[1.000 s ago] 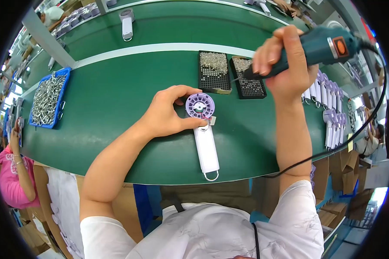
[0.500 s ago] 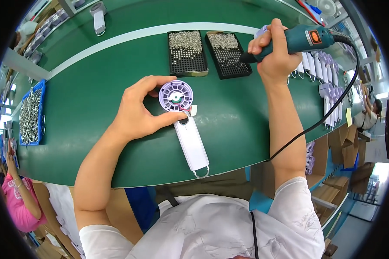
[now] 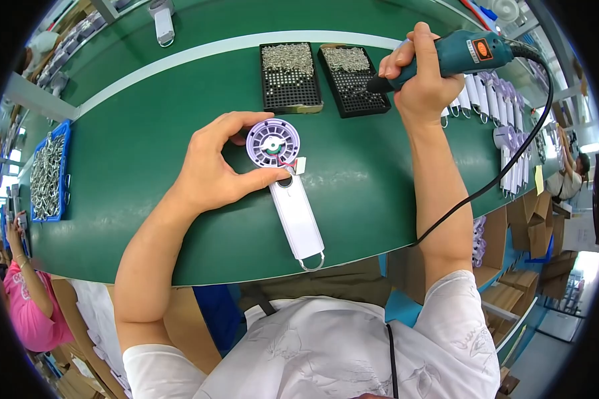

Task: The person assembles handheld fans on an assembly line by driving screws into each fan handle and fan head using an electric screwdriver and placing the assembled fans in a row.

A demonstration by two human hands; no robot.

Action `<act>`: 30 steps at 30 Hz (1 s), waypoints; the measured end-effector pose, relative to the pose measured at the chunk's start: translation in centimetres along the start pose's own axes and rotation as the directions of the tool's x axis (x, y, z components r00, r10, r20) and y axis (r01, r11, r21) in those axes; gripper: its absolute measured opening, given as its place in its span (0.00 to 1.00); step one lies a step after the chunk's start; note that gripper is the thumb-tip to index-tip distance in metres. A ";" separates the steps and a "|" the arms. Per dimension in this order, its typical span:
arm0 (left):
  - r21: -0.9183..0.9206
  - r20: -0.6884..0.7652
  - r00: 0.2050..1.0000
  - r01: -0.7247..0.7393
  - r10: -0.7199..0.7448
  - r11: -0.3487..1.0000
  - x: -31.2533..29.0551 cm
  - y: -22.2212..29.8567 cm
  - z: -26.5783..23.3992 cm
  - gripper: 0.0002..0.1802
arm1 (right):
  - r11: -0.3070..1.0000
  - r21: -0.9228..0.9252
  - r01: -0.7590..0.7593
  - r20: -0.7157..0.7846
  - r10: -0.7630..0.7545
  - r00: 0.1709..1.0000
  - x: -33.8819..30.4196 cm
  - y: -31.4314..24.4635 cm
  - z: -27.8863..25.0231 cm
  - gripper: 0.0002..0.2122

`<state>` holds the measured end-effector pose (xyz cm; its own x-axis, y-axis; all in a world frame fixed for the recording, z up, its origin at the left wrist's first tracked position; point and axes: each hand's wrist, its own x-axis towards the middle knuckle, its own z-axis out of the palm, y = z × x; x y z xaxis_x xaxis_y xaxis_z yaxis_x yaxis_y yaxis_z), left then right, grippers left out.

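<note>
Centre: white-and-purple handheld fan (image 3: 293, 203) lying on green counter (image 3: 366, 199) | left hand (image 3: 213, 163): thumb and fingers curved half-open, gripping its round head | upper right: right hand (image 3: 428, 90), fingers wrapped tightly around corded teal power tool (image 3: 456, 57) | upper centre: two black gridded trays (image 3: 288, 102) holding small metal pieces | top left: second fan (image 3: 164, 26)

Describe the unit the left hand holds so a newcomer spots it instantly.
On the green bench, find the left hand. It holds the unit by its purple spoked head, above a white handle. Unlike the units clustered at right, it's apart, in that hand.
</note>
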<state>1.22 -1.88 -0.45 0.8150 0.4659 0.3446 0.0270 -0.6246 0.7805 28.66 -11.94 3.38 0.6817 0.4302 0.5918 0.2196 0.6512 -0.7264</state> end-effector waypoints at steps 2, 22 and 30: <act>0.002 0.001 1.000 0.003 -0.003 1.000 0.0 0.0 0.0 0.37 | 1.000 -0.002 0.006 0.008 -0.006 1.000 0.0 0.1 0.0 0.07; -0.012 -0.001 1.000 0.023 -0.023 1.000 -0.2 0.1 0.0 0.38 | 0.991 -0.128 -0.043 -0.025 0.040 0.999 0.5 -1.0 2.2 0.08; -0.013 -0.001 1.000 -0.013 0.013 1.000 0.3 0.6 1.3 0.37 | 0.960 0.278 -0.025 0.114 -0.007 0.993 -1.8 -5.2 4.9 0.09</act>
<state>2.23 -2.94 -0.62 0.8145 0.4585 0.3555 0.0088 -0.6223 0.7827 22.88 -13.04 7.77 0.5959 0.4942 0.6330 0.0000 0.7882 -0.6154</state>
